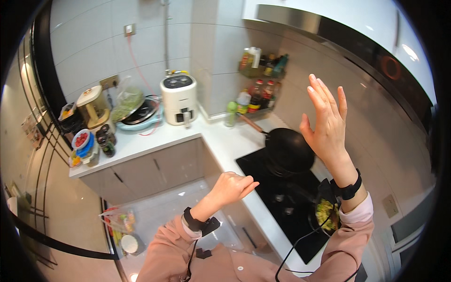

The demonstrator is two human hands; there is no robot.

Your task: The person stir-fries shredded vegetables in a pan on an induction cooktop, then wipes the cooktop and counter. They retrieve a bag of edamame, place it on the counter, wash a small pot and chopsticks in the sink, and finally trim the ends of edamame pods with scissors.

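Note:
My right hand (326,121) is raised beside the tiled wall below the range hood, fingers extended and holding nothing. My left hand (232,188) is curled near the counter's front edge, with no object visible in it; its palm side is hidden. Between the hands lies a black glass cooktop (282,218). On its far part stands a black wok (289,149) with a wooden handle. A pan of chopped green and yellow food (327,215) sits on the near part, partly hidden by my right wrist and a black cable.
A white air fryer (179,98) stands in the counter corner. Sauce bottles (259,95) fill a wall rack beside the wok handle. On the left counter are dark jars (105,139), a bowl of red fruit (81,139) and a light blue basin (141,123). A range hood (338,38) hangs overhead.

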